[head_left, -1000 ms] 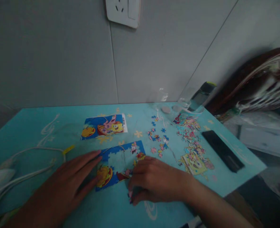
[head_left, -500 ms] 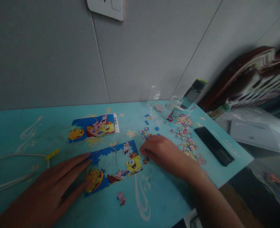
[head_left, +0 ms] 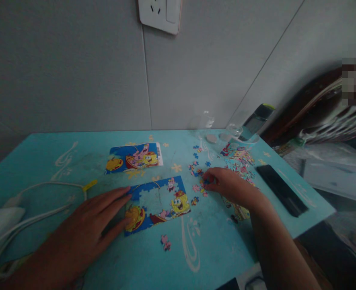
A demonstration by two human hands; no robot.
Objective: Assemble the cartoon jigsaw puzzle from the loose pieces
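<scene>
On the table point(head_left: 135, 262), your left hand point(head_left: 90, 219) is resting spread, gripping nothing, at the left edge of the puzzle point(head_left: 165, 215); farther off, your right hand point(head_left: 226, 183) is hovering, fingertips nearly together, over loose pieces point(head_left: 196, 188), hold unclear. Expect light, stiff card; pinch edges.

The view's top crops the wall socket point(head_left: 159, 15), while the left hand's fingers point(head_left: 117, 195) cover part of the puzzle point(head_left: 158, 218).
</scene>
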